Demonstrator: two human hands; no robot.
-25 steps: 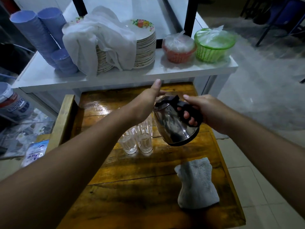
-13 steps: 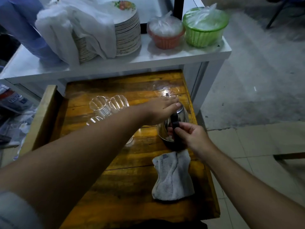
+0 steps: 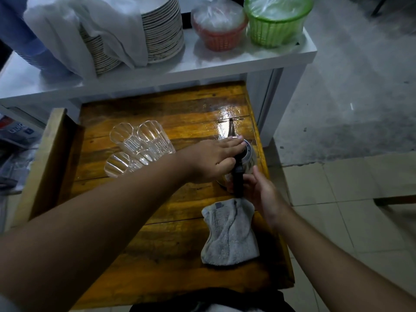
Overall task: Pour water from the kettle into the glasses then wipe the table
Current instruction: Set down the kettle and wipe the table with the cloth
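Note:
A steel kettle (image 3: 248,155) with a black handle (image 3: 237,179) stands upright near the right edge of the wooden table (image 3: 157,244). My left hand (image 3: 213,158) lies flat on its lid and hides most of it. My right hand (image 3: 261,190) is curled around the handle from the near side. Three ribbed clear glasses (image 3: 139,149) stand close together to the left of the kettle, partly behind my left forearm. A crumpled grey cloth (image 3: 229,235) lies on the table just in front of the kettle, beside my right wrist.
A shiny wet patch (image 3: 227,122) spreads on the wood behind the kettle. Behind the table, a white shelf (image 3: 202,64) carries stacked plates (image 3: 162,30) under a white cloth, blue cups (image 3: 33,48), a red basket (image 3: 219,30) and a green basket (image 3: 276,25). Tiled floor lies right of the table.
The kettle was tilted in the air over the glasses; it has come down to the right and now stands on the table. My left hand has stayed on its lid.

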